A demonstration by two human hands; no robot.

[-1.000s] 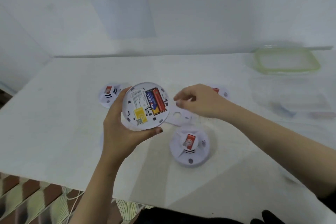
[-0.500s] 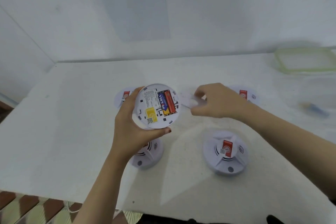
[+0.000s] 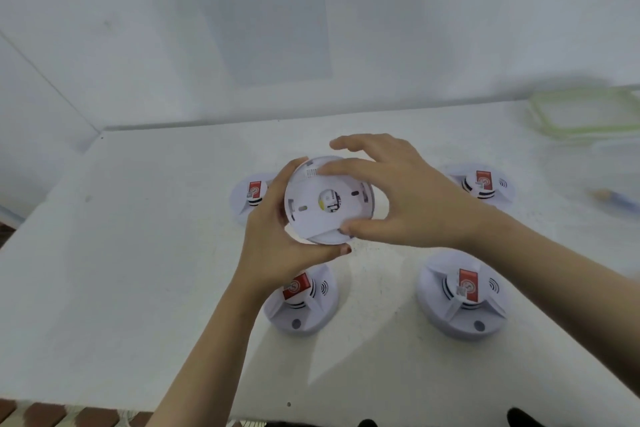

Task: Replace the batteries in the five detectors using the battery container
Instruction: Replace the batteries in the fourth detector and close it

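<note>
- Five white round detectors are out in all: one, the held detector (image 3: 323, 236), is raised above the tabletop (image 3: 138, 253), and the other four lie on the tabletop around it.
- The left hand (image 3: 277, 229) grasps the held detector from its left side, fingers wrapped behind the rim and the thumb curled under its lower edge.
- A white cover plate (image 3: 311, 215) with a round hole in the middle sits against the face of the held detector that is turned toward the person, a little off-centre, so a sliver of the body shows below it.
- The right hand (image 3: 398, 194) comes in from the right of the held detector and pinches the cover plate, forefinger across its upper edge and thumb on its lower edge; the other fingers arch over the top.
- Behind and left of the held detector lies the far-left detector (image 3: 251, 192), partly hidden by the left hand.
- Behind and right of it lies the far-right detector (image 3: 483, 184).
- Nearer the person, below the held detector, rests the near-left detector (image 3: 304, 298); the near-right detector (image 3: 462, 295) is to the right of that. Each shows a red label on its raised centre.
- Far to the right of the held detector, by the wall, is a blurred green-rimmed container (image 3: 585, 114).
- A blurred small item (image 3: 613, 199), perhaps a battery, lies well right of the held detector.
- A printed sheet (image 3: 266, 10) hangs on the wall above it.
</note>
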